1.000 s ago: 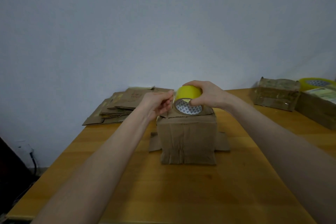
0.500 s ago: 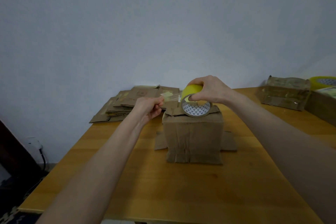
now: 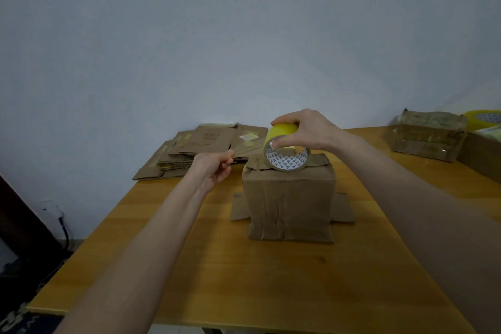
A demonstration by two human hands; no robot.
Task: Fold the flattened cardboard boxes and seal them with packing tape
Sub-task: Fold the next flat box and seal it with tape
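With the left hand [image 3: 214, 171] pinching the tape strip [image 3: 249, 148] and the right hand [image 3: 311, 130] gripping the roll [image 3: 284, 154], the stretched strip is risking folding onto itself.

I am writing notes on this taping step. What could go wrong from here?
The strip stretched between the left hand and the tape roll hangs free; it may twist or stick to itself. The flaps on top of the box sit uneven, with no hand pressing them, so tape could seal over a gap. Pulling sideways might shift the box.
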